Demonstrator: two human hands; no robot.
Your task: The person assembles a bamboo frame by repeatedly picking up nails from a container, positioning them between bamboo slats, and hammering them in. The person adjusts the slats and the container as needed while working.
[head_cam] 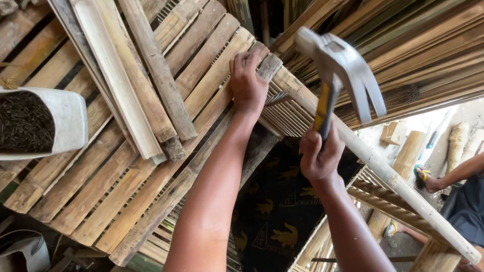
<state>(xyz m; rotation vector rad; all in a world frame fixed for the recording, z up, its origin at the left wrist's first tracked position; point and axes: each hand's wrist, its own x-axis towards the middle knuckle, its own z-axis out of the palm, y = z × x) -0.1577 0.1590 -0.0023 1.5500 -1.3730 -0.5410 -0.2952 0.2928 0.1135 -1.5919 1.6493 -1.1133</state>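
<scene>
Claw hammer (339,70): grey metal head, yellow and black handle; raised in the air, head uppermost, claw pointing right, gripped low on the handle by the right hand (319,156).

Bamboo slat panel (151,151): flat tan strips laid side by side, weathered, lying at a slant; the left hand (247,83) presses on its upper end, beside a long pale pole (383,171).
</scene>
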